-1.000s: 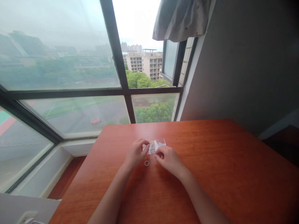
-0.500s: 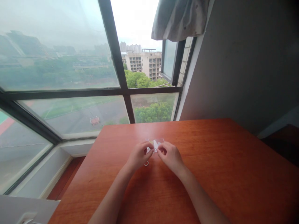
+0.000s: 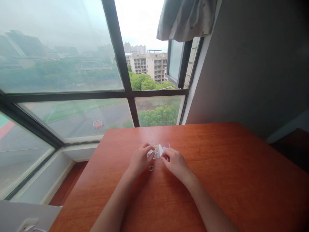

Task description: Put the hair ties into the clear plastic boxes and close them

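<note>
A small clear plastic box (image 3: 156, 156), holding several tiny yellowish and silvery pieces, lies on the table between my hands. At the box's left side my left hand (image 3: 141, 158) has its thumb and fingers pinched together. Something small and whitish shows between them, too small to name. My right hand (image 3: 175, 162) pinches the lower end of a white slip (image 3: 161, 149), which stands tilted over the right part of the box. Just below my left fingers a thin pale ring (image 3: 151, 168) lies flat on the wood.
The reddish-brown wooden table (image 3: 217, 180) reaches to the windows (image 3: 72, 117) at its far edge. A dark grey wall (image 3: 241, 80) is on the right, and a grey curtain (image 3: 184, 21) hangs above. Part of a white object (image 3: 29, 224) shows at the lower left.
My left hand has moved a little left, away from my right hand, uncovering more of the box and the whole ring. My right hand has shifted only slightly and still pinches.
</note>
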`<state>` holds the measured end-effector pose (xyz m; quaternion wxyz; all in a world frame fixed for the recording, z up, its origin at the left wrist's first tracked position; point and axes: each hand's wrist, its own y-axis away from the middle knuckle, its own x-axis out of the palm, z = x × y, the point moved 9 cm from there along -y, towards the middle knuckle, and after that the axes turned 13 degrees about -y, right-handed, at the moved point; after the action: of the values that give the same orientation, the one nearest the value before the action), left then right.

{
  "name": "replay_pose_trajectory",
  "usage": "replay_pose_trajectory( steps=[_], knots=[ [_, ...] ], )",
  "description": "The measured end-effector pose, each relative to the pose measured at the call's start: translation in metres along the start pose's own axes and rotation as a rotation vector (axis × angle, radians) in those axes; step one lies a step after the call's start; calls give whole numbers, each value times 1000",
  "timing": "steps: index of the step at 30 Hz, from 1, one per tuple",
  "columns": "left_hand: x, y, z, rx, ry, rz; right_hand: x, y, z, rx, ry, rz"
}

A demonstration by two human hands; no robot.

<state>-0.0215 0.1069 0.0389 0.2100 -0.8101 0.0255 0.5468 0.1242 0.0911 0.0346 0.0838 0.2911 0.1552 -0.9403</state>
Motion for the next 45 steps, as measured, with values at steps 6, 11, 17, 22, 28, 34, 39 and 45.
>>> replay_pose_trajectory(
  steps=[6,11,17,22,28,34,39,45],
  knots=[
    [-10,-1,11,-55,-38,-22,19,3,-6,29,36,81],
    [-13,-2,13,-62,-35,-47,43,8,-6,56,24,134],
    [-14,-1,12,-64,-33,-60,47,10,-3,44,-30,180],
    [-15,-1,11,-68,-35,-70,47,10,-1,11,18,240],
    [-15,-1,10,-55,-12,-55,48,10,2,4,47,263],
    [-14,-2,10,-45,33,-49,36,5,0,-2,-4,163],
    [-8,-3,-2,24,227,30,9,-3,-7,11,-87,-43],
    [-2,-3,-13,79,351,104,0,-4,-9,3,-186,-113]
  ],
)
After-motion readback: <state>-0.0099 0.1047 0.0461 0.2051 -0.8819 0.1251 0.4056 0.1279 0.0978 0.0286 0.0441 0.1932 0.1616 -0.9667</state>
